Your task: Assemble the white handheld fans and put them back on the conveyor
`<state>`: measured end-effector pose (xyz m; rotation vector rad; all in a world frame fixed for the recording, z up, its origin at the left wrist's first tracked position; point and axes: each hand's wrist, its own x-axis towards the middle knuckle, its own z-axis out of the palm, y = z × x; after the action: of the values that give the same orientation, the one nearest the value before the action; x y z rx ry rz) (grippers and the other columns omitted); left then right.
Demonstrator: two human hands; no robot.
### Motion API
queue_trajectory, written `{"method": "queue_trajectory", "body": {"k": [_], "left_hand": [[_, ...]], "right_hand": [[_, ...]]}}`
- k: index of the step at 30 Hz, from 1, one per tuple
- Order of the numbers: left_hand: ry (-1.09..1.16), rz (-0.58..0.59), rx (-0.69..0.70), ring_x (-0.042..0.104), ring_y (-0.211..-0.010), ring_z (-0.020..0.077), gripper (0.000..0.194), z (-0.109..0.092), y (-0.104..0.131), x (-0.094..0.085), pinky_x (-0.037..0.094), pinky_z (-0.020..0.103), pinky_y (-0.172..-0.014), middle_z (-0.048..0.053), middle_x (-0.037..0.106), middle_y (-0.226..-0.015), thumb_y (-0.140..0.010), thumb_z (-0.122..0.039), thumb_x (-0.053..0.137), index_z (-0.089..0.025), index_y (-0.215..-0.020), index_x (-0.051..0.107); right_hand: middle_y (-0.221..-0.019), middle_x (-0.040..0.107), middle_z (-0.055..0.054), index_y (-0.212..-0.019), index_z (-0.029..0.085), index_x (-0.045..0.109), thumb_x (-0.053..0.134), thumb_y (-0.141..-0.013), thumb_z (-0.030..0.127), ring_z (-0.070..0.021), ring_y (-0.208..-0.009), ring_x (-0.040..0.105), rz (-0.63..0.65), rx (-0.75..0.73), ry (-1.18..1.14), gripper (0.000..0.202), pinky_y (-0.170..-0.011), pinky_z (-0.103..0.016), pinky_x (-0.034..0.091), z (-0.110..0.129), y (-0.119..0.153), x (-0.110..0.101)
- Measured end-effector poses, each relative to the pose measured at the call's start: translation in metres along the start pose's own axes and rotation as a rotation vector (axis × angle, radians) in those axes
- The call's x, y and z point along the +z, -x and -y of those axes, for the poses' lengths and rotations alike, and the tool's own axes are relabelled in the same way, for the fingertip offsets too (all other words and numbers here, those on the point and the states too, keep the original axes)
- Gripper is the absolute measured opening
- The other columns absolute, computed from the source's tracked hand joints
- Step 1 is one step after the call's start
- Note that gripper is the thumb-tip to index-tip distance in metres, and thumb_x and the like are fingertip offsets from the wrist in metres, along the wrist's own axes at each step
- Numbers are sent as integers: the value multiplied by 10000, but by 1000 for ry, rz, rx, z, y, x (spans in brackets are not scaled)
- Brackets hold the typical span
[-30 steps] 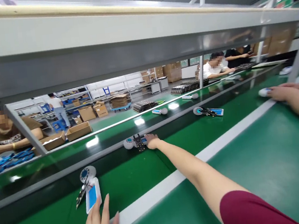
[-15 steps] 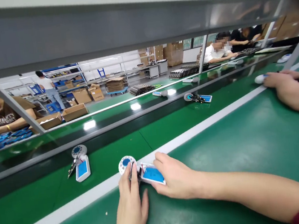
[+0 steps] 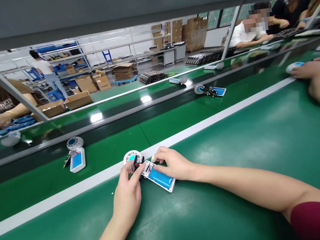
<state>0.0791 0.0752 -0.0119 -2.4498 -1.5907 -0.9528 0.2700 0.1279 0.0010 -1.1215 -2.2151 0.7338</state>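
Head view shows both our hands meeting on one small unit [image 3: 151, 171] that lies on the green bench just near of the white stripe [image 3: 56, 201]. This unit runs from a round white disc with a blue centre at its far-left end, past a dark middle part with red wires, to a white tray with a blue cell at its near-right end, so its long axis slants from far left to near right. Our left hand [image 3: 126, 194] comes up from the near side, forearm pointing away from us, and its fingertips close narrowly on the dark middle part beside the disc. Our right hand [image 3: 174, 165] comes in from the right, forearm lying low across the bench, palm down, fingers curled over the far end of the blue tray and pressing it to the surface; whether it pinches the tray or only rests on it we cannot tell. So each hand sits at its own end of the axis, left at the disc end, right at the tray end, and both touch the unit. A second unit [image 3: 75, 155] of the same kind lies well apart to the left on the belt [image 3: 177, 121], beyond the stripe, out of either hand's touch. Another person's hands [image 3: 318, 77] work at the far right.
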Motion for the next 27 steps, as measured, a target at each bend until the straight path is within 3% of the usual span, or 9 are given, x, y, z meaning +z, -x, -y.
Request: {"method": "queue_trajectory", "body": {"k": [4, 10, 17, 20, 22, 27], "left_hand": [[-272, -1, 92, 437, -1026, 248, 444, 5, -9, -2, 466, 433, -790, 114, 391, -1224, -799, -70, 375, -304, -1149, 512], [-465, 81, 220, 323, -1188, 373, 383, -6, -25, -7, 372, 547, -873, 152, 319, -1350, -797, -183, 470, -301, -1160, 505], [-408, 48, 461, 313, -1217, 334, 247, -9, -29, -29, 315, 539, -951, 130, 366, -1336, -796, -155, 478, -233, -999, 595], [-403, 3, 541, 341, -1187, 302, 157, -4, -21, -36, 321, 506, -957, 104, 375, -1323, -777, -140, 510, -208, -871, 617], [-371, -26, 475, 340, -1175, 300, 98, 1, -13, -34, 339, 493, -944, 97, 365, -1318, -756, -148, 550, -199, -803, 619], [-34, -8, 35, 308, -1186, 282, 85, 9, 1, -18, 384, 470, -904, 61, 301, -1337, -763, -235, 564, -247, -793, 643]], "right_hand": [[-775, 503, -16, -783, 152, 555, 493, -748, 136, -93, -651, 517, 71, 12, -67, 73, -647, -210, 419, 5, 2, 8], [-739, 513, -19, -755, 158, 524, 472, -785, 184, -115, -657, 510, 67, 22, 65, 66, -626, -228, 406, 14, 10, 8], [-714, 515, -21, -757, 152, 552, 458, -805, 204, -125, -649, 504, 100, 31, 109, 118, -625, -247, 409, 15, 13, 4], [-822, 521, -38, -952, 159, 567, 474, -800, 184, -131, -705, 512, 88, -10, 61, 180, -679, -264, 428, 17, 13, 1], [-906, 499, -50, -1041, 174, 556, 504, -786, 167, -141, -789, 505, 66, -96, 16, 260, -746, -277, 427, 18, 11, 1], [-865, 474, -36, -918, 174, 636, 585, -742, 146, -142, -833, 478, 145, -233, -125, 186, -773, -270, 417, 16, -5, 13]]}}
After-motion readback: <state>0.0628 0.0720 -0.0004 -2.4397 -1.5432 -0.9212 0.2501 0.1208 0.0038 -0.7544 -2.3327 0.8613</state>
